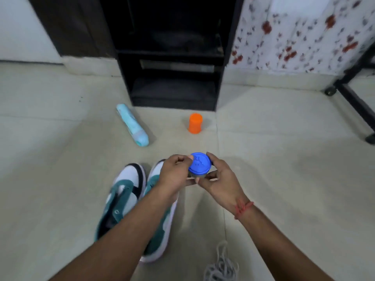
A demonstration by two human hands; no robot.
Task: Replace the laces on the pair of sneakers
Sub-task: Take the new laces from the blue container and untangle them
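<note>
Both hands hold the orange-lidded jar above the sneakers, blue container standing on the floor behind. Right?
Colours are swapped. The head view shows both hands, left hand and right hand, holding the blue-lidded jar above the sneakers; the orange container stands on the floor behind.

Two sneakers lay side by side at about seven o'clock, the left sneaker (123, 197) and the right sneaker (162, 224), both teal and white. Two hands were in view near the centre, the left hand (174, 175) and the right hand (219, 179). One blue-lidded jar (199, 166) was between them. One orange container (195, 123) stood at twelve o'clock, one light blue roll (133, 125) at eleven, and one heap of grey laces (221, 266) at five.
</note>
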